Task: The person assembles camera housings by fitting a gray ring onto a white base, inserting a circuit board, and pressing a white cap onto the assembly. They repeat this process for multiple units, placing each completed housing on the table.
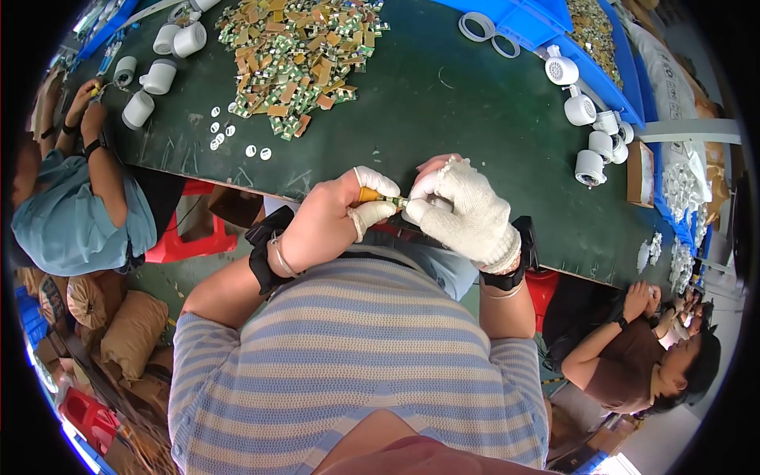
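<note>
Just past the table's near edge, both hands meet over a small green circuit board with an orange-tan part at its left end. My left hand, bare except for white coverings on the thumb and a finger, pinches the left end. In a white knitted glove, my right hand is closed at the board's right end, where its fingers hide the tip. Beyond the hands lies a large heap of small green and tan circuit boards. Several round white discs are scattered at the heap's near left side.
White lamp-like housings stand at the far left and right of the dark green table. Blue bins line the far right, near two white rings. One person works at left, another at right.
</note>
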### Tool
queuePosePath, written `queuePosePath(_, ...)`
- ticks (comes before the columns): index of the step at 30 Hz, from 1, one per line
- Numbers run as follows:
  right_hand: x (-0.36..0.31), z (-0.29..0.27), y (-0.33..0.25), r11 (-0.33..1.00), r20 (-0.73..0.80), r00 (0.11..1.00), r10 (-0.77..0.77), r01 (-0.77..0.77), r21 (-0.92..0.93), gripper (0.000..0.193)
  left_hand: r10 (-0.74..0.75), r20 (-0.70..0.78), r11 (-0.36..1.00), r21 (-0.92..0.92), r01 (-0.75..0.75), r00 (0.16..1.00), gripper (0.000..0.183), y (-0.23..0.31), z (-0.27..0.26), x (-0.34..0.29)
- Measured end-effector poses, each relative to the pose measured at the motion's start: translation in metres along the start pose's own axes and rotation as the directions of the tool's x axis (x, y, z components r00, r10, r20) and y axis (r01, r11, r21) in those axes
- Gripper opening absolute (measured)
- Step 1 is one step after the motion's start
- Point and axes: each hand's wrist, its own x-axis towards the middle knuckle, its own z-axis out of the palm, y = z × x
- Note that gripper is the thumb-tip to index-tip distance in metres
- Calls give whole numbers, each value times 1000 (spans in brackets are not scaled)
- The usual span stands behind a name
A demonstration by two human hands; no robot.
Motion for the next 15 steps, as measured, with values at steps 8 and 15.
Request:
queuePosePath(8, 2, -5, 7, 996, 73, 997, -10, 3, 90, 15, 10, 78, 965, -260, 11, 997, 21, -2, -3, 3)
queuePosePath(15, 3, -8, 18, 984, 158, 987, 9, -37, 173, 11, -49, 137, 936, -340, 93, 989, 20, 3, -2, 3)
